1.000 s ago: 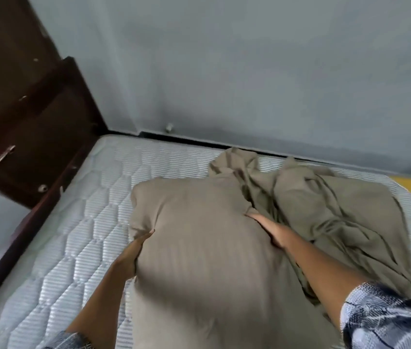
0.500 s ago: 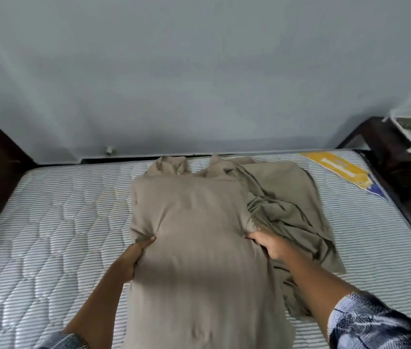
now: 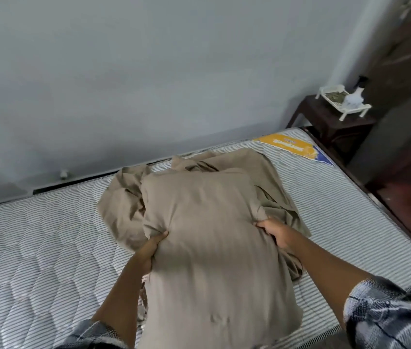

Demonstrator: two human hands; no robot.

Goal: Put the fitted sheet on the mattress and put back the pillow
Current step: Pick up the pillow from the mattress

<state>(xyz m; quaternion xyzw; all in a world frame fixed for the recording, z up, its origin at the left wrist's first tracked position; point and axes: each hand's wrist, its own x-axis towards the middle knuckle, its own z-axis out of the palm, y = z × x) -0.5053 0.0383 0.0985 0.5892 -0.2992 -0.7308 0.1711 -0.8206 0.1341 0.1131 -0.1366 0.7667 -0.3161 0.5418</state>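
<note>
We grip the pillow [image 3: 212, 248] with both hands, one on each long edge. Our left hand [image 3: 152, 250] curls round the left edge, thumb on top and fingers tucked beneath. Our right hand [image 3: 276, 231] clenches a pinch of the case at the right edge, and the cloth puckers toward it. The pillow is a plump, long rectangle in a taupe case with a faint woven stripe. Its near end hangs toward us past the mattress edge.

Under and behind it the fitted sheet [image 3: 121, 212] lies bunched on the middle of the mattress [image 3: 35, 248], the same taupe cloth, crumpled into soft folds. The mattress is bare, quilted in a honeycomb pattern with fine grey stripes, and has a yellow label [image 3: 290, 146] at its far right corner. Beside that corner stands a dark wooden side table [image 3: 325, 119] carrying a white tray [image 3: 338, 99].

Half a second ago the sheet showed almost wholly to the right of the pillow; now a bunch of it shows on the left too. The pillow now sits further right over the sheet. Our view has turned right, so more of the side table shows.
</note>
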